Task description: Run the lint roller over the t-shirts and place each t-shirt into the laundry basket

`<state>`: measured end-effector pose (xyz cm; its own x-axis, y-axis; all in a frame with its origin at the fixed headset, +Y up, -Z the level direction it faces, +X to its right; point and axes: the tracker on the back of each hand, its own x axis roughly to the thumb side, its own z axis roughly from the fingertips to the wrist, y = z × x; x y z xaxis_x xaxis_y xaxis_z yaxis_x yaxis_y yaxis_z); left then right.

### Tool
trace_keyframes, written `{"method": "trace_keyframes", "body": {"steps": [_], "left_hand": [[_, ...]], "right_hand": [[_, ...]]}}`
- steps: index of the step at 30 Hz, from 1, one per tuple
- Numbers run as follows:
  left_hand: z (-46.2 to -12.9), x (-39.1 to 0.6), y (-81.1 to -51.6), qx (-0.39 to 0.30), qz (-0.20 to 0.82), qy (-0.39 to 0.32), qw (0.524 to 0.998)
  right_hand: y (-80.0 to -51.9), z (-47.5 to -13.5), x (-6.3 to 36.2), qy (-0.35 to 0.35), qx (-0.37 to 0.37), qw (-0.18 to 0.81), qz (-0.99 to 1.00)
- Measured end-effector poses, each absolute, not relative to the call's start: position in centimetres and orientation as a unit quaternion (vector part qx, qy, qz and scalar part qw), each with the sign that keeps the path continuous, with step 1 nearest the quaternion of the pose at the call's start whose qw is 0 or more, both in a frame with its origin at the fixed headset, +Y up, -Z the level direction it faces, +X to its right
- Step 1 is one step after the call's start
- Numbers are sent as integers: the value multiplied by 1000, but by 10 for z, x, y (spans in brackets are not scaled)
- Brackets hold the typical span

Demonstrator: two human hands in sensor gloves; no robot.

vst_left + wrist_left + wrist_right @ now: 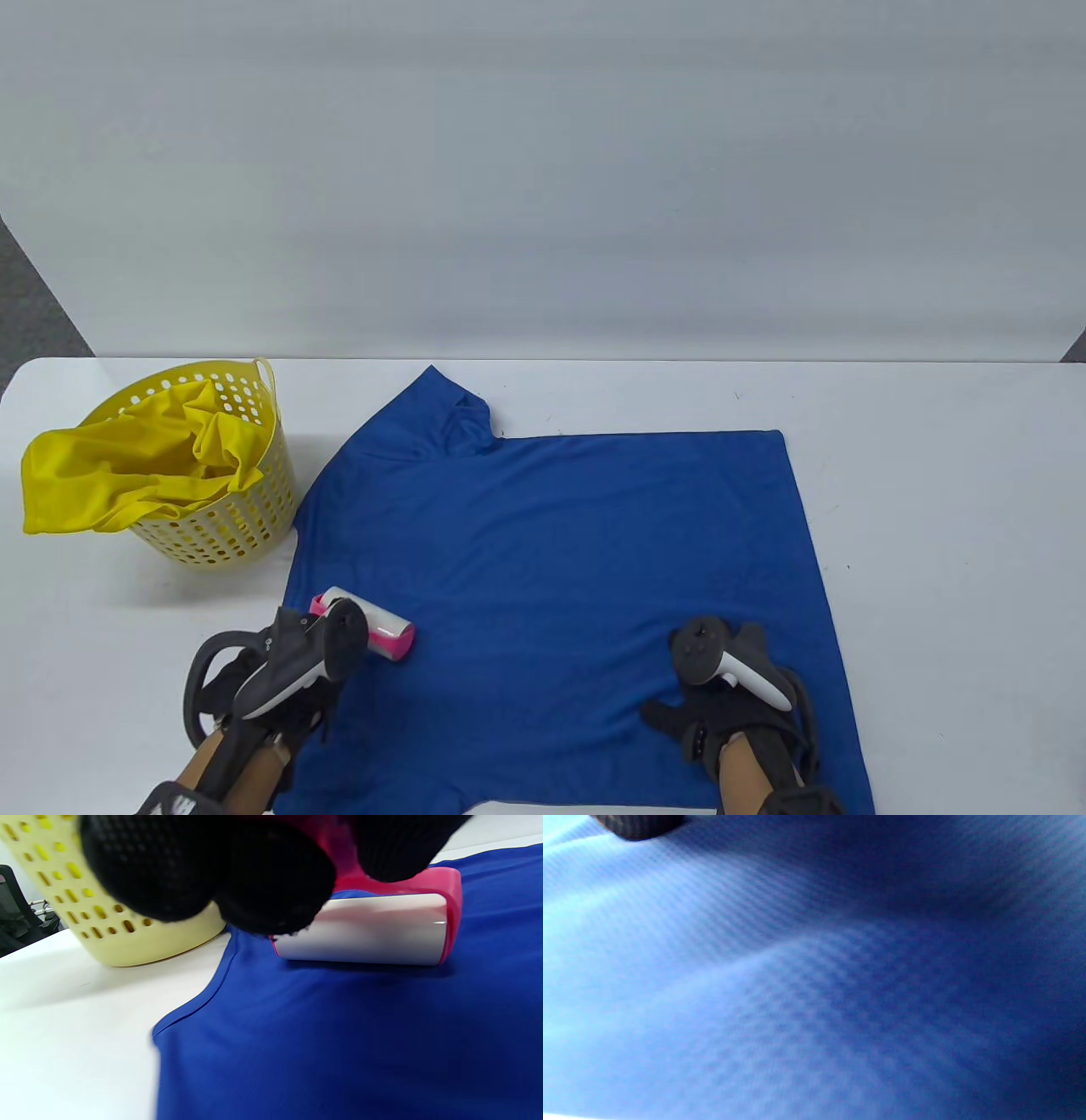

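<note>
A blue t-shirt (560,543) lies spread flat on the white table. My left hand (297,671) grips the pink handle of a lint roller (382,632), whose white roll rests on the shirt's left edge. In the left wrist view the white roll of the lint roller (360,929) lies on the blue t-shirt (339,1035), my gloved fingers (254,878) curled over its handle. My right hand (721,688) lies flat on the shirt's lower right part. The right wrist view shows only blue t-shirt (814,984) cloth close up and one fingertip (638,825).
A yellow perforated laundry basket (229,509) stands at the table's left, a yellow t-shirt (110,484) in it and draped over its rim. The basket's wall (118,921) is close beside the roller. Bare table (959,509) lies right of the shirt.
</note>
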<state>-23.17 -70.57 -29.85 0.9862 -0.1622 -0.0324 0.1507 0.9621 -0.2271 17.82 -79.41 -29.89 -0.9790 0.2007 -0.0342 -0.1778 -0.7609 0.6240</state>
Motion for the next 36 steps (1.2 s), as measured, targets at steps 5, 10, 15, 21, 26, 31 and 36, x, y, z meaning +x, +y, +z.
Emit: {"method": "trace_keyframes", "body": {"steps": [5, 10, 15, 21, 26, 31, 36], "left_hand": [[-328, -216, -707, -116, -66, 55, 990], [-336, -212, -700, -111, -59, 69, 990], [-323, -187, -690, -46, -33, 21, 998], [-343, -136, -692, -67, 23, -4, 997], [-366, -100, -708, -95, 43, 8, 995], [-372, -80, -718, -86, -5, -3, 996], [-359, -87, -718, -83, -27, -31, 996]], "right_hand": [[-794, -299, 178, 330, 17, 100, 938], [-794, -299, 178, 330, 17, 100, 938], [-794, -299, 178, 331, 19, 101, 938], [-794, -299, 177, 329, 14, 99, 939], [-795, -299, 177, 331, 15, 100, 938], [-795, -299, 177, 334, 20, 103, 937], [-795, -300, 177, 335, 22, 105, 936]]}}
